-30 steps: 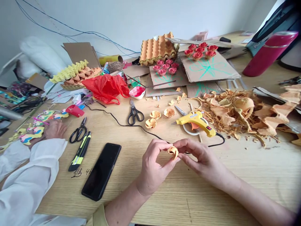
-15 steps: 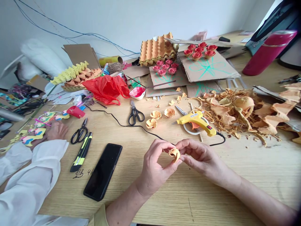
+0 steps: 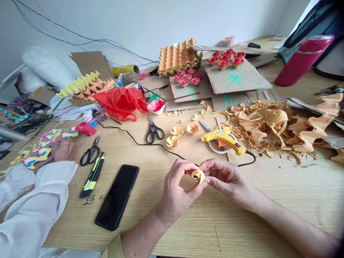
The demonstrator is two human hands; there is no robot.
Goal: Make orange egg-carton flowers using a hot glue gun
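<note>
Glue gun: the yellow glue gun (image 3: 221, 137) is lying just beyond the hands, its cord (image 3: 248, 163) passing behind them.
Flower cups: three orange cups (image 3: 176, 132) are sitting near black scissors (image 3: 153, 132).
Curled orange piece: it (image 3: 199, 176) is hovering above the desk between both hands, its narrow end pointing downward; its long axis is staying unclear to me.
Hands: left (image 3: 178, 184) and right (image 3: 229, 181) are pinching it, fingertips nearly meeting.
Desk: pale wood (image 3: 166, 240) is showing grain, a plain wall (image 3: 129, 25) rising behind.
</note>
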